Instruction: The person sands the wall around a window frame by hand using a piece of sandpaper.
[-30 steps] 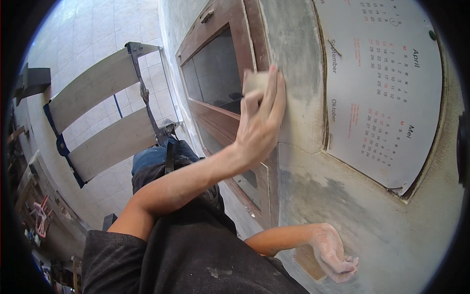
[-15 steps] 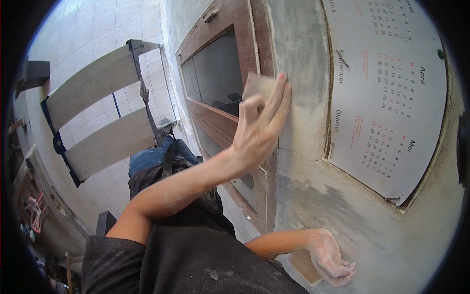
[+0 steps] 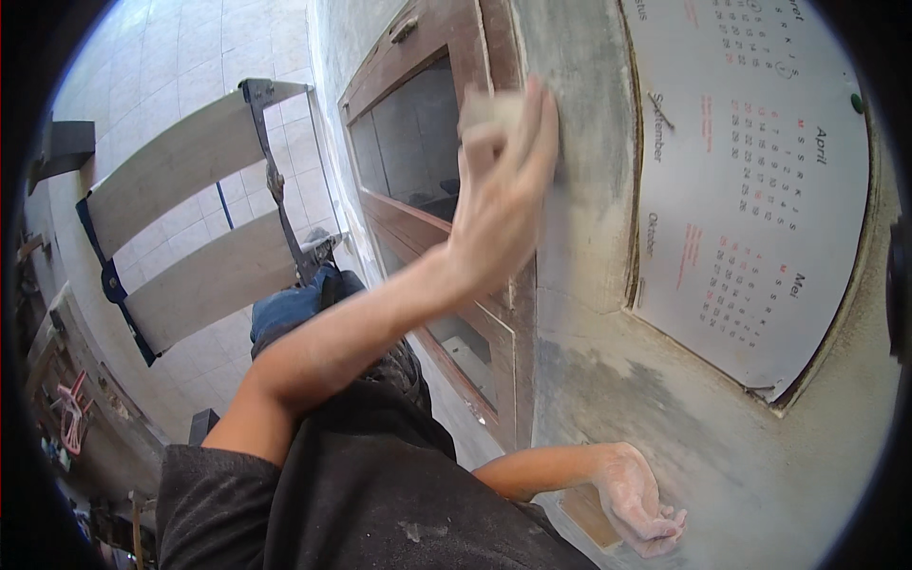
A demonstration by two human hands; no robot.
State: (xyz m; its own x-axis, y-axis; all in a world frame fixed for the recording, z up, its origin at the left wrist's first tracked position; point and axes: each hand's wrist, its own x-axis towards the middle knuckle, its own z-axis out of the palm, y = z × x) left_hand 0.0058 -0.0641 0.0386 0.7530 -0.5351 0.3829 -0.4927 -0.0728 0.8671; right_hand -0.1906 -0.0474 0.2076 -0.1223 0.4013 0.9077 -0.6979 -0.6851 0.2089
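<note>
My left hand (image 3: 503, 204) is raised against the grey wall beside the brown window frame and is smeared by motion. Its fingers close round a small pale beige flat piece (image 3: 494, 112), whose kind I cannot make out. Two fingers stretch up along the wall while another curls over the piece. Lower right, my right hand (image 3: 643, 508) is close to the wall, dusted white, with its fingers curled in. Whatever those fingers may hold is hidden. Beside its wrist shows a flat brown rectangular piece (image 3: 589, 516), partly covered by the hand and forearm.
A brown wooden frame (image 3: 475, 57) with dark glass panes (image 3: 404, 138) runs along the wall. A large paper calendar (image 3: 750, 190) hangs at the right. Left of me, a rack-like structure with wide grey boards (image 3: 180, 166) stands over the tiled floor (image 3: 190, 57). Pink hangers (image 3: 71, 413) hang far left.
My left hand has slid up along the wall with the beige piece, away from my body. My right hand stays almost where it was.
</note>
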